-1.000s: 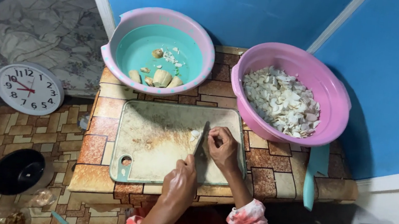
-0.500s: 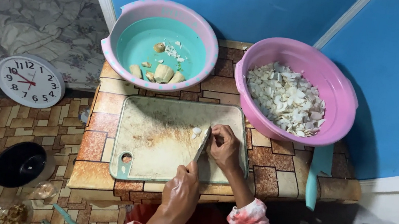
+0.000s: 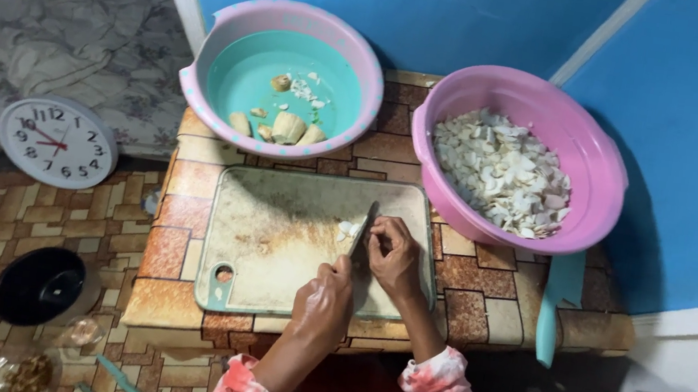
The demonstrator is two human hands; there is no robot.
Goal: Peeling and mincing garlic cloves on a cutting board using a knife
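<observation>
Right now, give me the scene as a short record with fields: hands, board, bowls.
left hand: grips the knife handle, blade on the board
right hand: steadies pale pieces beside the blade
cutting board: worn, on the patterned table
teal bowl: a few whole chunks
pink bowl: many pale slices

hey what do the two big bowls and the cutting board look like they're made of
Both bowls look like moulded plastic: the pink bowl holding pale slices, and the teal-lined bowl, have smooth, evenly coloured walls and thick rolled rims. The cutting board also looks plastic, pale with a green edge and a hanging hole; its matte surface is stained brown. The left hand and right hand work on it.
</observation>
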